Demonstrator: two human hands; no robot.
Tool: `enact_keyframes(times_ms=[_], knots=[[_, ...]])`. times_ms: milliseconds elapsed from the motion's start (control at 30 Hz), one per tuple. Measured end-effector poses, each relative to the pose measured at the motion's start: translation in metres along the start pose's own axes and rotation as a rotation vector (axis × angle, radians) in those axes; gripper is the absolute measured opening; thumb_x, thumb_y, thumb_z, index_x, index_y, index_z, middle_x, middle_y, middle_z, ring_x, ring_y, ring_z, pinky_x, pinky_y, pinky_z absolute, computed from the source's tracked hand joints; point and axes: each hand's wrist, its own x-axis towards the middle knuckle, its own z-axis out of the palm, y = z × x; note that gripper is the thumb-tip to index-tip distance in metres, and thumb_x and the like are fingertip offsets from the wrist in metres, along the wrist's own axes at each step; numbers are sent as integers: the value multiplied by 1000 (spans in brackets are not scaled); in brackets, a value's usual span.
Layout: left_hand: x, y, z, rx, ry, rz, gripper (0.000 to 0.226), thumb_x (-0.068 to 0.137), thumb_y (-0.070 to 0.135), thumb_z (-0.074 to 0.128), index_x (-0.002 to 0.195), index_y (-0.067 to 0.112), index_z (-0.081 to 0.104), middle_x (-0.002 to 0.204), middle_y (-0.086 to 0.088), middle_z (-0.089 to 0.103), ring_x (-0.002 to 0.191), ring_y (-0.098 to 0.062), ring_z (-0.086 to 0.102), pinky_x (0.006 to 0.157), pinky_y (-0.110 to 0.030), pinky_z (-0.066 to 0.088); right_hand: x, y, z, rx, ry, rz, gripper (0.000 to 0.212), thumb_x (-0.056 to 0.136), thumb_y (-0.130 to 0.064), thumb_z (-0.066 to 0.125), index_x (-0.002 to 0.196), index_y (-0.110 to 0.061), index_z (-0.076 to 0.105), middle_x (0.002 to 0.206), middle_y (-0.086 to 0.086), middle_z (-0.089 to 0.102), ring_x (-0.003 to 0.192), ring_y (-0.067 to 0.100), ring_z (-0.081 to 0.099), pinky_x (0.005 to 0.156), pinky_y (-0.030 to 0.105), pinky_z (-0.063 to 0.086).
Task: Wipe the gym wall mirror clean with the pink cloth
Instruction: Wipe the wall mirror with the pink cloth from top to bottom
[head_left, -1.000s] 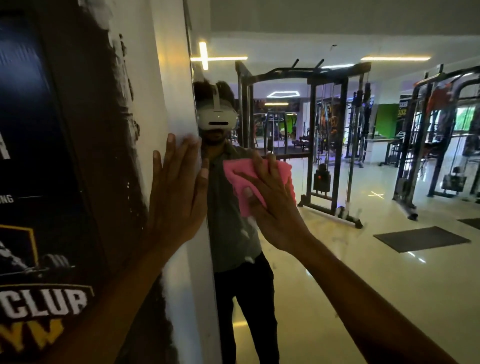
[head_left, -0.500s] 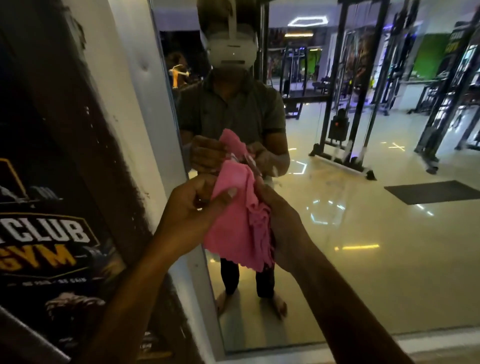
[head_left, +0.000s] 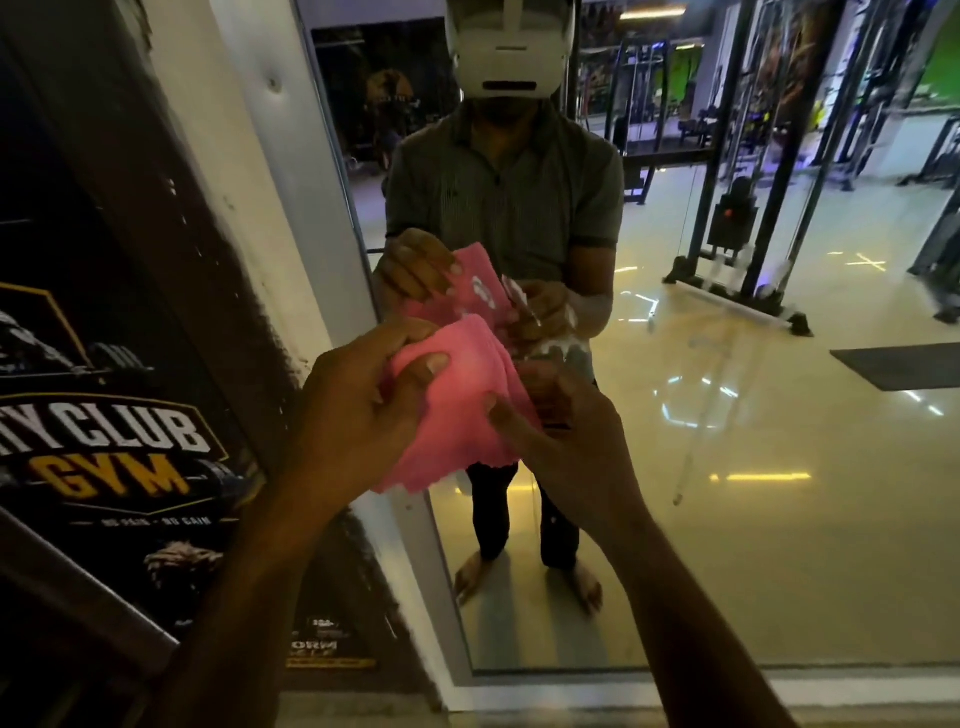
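Note:
The pink cloth (head_left: 457, 395) is bunched between both my hands, a little in front of the wall mirror (head_left: 727, 415) and off the glass. My left hand (head_left: 358, 395) pinches its left side with thumb and fingers. My right hand (head_left: 561, 431) grips its right side, thumb on the cloth. White foam smears (head_left: 566, 343) sit on the glass just above my right hand. The mirror shows my reflection holding the same cloth.
A white mirror frame (head_left: 332, 291) runs down the left edge of the glass, beside a dark wall with a gym poster (head_left: 119, 447). A white sill (head_left: 675, 691) borders the mirror's bottom. Reflected cable machines and a floor mat appear at right.
One second ago my right hand pressed the cloth on the glass while my left palm lay on the frame. Both hands now hold the cloth off the mirror, and my view has tilted down.

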Motion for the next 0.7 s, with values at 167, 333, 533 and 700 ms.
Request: enact_keyframes(times_ms=[167, 333, 533, 700], knots=[[11, -4, 1, 6, -64, 103, 26, 101, 42, 73, 125, 33, 65, 116, 23, 68, 108, 15, 63, 92, -2, 48, 9, 8, 4, -143, 47, -49, 14, 102, -26, 79, 108, -14, 78, 90, -7, 80, 84, 7, 77, 75, 30, 64], [16, -14, -6, 99, -113, 64, 34, 100, 53, 70, 120, 26, 66, 101, 21, 67, 95, 8, 65, 78, -4, 50, 17, 9, 1, -124, 91, -62, 8, 104, -22, 76, 108, -15, 74, 95, -15, 77, 88, 4, 77, 72, 21, 62], [36, -19, 16, 448, 282, 315, 18, 106, 32, 65, 115, 19, 72, 115, -7, 71, 103, -28, 65, 91, -40, 48, 26, 12, 5, -162, 369, -91, 10, 99, -25, 79, 105, -30, 73, 105, -8, 71, 94, 19, 73, 82, 29, 61], [25, -29, 59, 786, 665, 277, 18, 110, 28, 65, 112, 11, 60, 96, -18, 69, 80, -35, 67, 80, -38, 40, 35, 41, -28, -420, 547, -221, 27, 98, -24, 84, 118, -10, 73, 121, 2, 68, 109, 23, 64, 88, 55, 58]])
